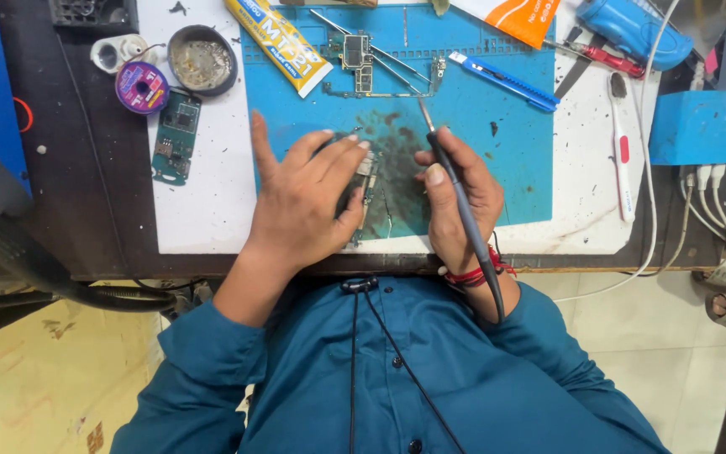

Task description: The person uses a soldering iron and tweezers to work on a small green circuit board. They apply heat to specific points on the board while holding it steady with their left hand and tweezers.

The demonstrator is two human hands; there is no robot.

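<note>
Two hands work over a blue mat. The left hand lies flat with fingers spread, pressing a small circuit board onto the mat's stained middle. The right hand is closed around a dark soldering iron, held like a pen, its tip pointing away above the board. The mat rests on a white sheet over a dark bench. Another green board, a solder spool and a blue utility knife lie nearby.
</note>
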